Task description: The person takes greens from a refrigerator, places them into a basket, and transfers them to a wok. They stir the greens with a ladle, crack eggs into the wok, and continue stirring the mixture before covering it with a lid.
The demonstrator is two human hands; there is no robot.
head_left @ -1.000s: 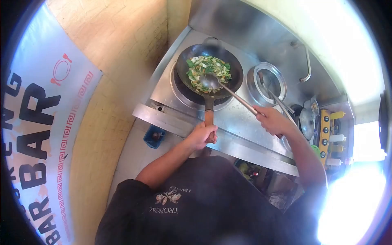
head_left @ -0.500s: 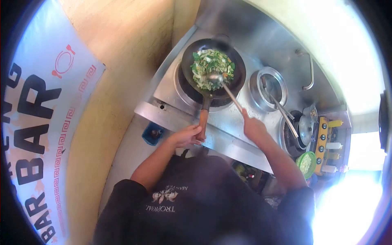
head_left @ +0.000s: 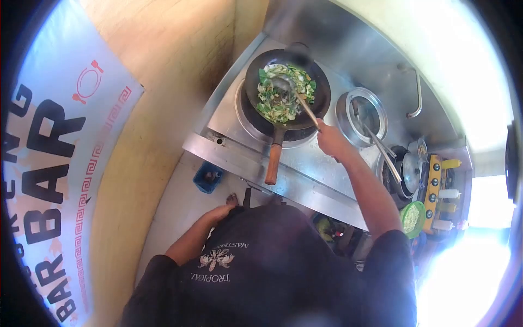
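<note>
A dark wok [head_left: 321, 87] with a wooden handle [head_left: 274, 163] sits on the left burner. Chopped greens and pale vegetable pieces [head_left: 278, 109] lie inside it. My right hand [head_left: 333, 140] is closed around the long handle of a metal ladle [head_left: 308, 111], whose bowl rests among the vegetables at the wok's upper left. Down by my waist, against the dark shirt, is my left hand [head_left: 222, 211]. It is apart from the wok handle, and its fingers are mostly hidden.
Right of the wok stands a round metal pot [head_left: 342, 117] with long-handled utensils in it. Farther right are a lidded pot [head_left: 409, 173], a green bowl of shredded food [head_left: 412, 219] and several squeeze bottles [head_left: 450, 194]. A blue bin [head_left: 207, 177] is below the stove's left edge.
My left hand has let go of the wok handle and dropped to my waist. My right hand has pushed the ladle up and left through the vegetables, which have shifted in the wok.
</note>
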